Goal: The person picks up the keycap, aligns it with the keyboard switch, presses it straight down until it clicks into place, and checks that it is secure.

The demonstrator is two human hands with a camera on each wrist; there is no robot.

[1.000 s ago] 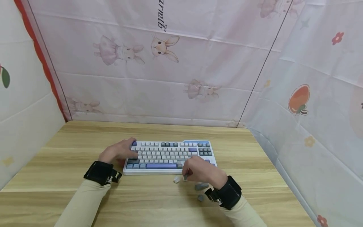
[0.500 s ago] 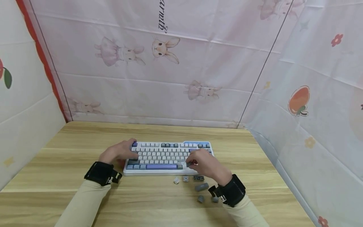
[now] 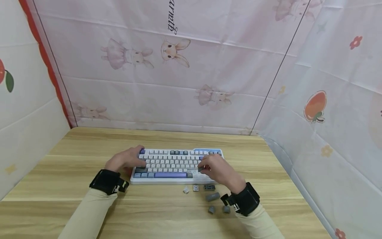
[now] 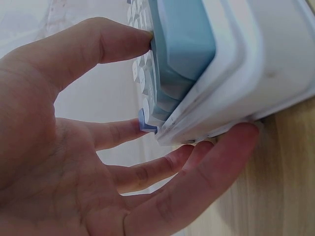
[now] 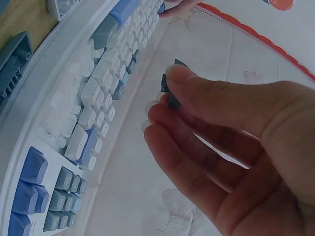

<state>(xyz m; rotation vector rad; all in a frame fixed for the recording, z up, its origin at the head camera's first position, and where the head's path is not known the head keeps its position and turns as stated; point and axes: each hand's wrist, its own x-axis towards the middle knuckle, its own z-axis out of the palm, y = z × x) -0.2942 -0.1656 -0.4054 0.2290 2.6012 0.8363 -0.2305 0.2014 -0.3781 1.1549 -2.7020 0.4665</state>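
Observation:
A white keyboard (image 3: 173, 166) with white, grey, blue and purple keys lies on the table. My left hand (image 3: 126, 158) holds its left end, thumb against a blue-grey key (image 4: 182, 39) and other fingers along the edge of the case. Over the lower right keys, my right hand (image 3: 219, 169) pinches a dark grey keycap (image 5: 173, 101) between thumb and fingers, apart from the keyboard in the right wrist view. Below that hand, a stretch of the keyboard (image 5: 61, 101) shows no keycaps. Fingers partly hide the pinched keycap.
In front of the keyboard lie loose keycaps: a white one (image 3: 186, 190), an upturned one (image 3: 195, 188), a wide dark one (image 3: 209, 187), a long grey one (image 3: 213, 197) and two small grey ones (image 3: 211, 209). Printed cloth (image 3: 149, 89) hangs behind the wooden table (image 3: 89, 139).
My right hand has risen from the loose keycaps at the keyboard's front edge to above its lower right part, with the dark grey keycap in its fingers. My left hand stays in place.

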